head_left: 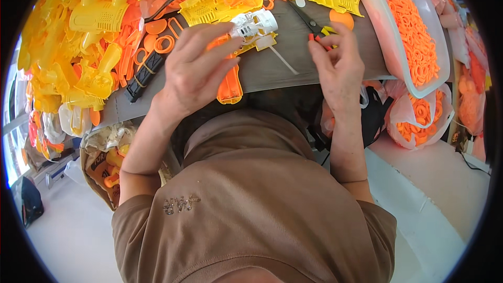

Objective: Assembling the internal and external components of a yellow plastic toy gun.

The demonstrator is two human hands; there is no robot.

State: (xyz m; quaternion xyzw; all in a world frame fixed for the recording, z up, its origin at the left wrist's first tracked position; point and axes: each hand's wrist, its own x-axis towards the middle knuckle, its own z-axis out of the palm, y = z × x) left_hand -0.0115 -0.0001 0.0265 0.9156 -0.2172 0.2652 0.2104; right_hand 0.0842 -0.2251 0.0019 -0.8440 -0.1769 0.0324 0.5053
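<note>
My left hand [201,65] has its fingers stretched out and apart over a toy-like housing, whose orange handle [230,86] sticks out below them. Its fingertips are beside a white ribbed plastic part [255,24], and whether they touch it I cannot tell. Under the white part shows a yellow shell edge, and a thin white strip [284,60] lies slanting to its right. My right hand [339,63] is curled with thumb and fingers at the red and yellow handles of dark long-nosed pliers [313,23], whose tips point up and left.
Yellow shells [97,18] and orange parts are heaped at the left. A strapped black bundle [144,77] lies near the table's front edge. At the right stand a clear bin [360,2] of small orange rings and a plastic bag [445,120] of orange pieces. A sack [97,162] sits below left.
</note>
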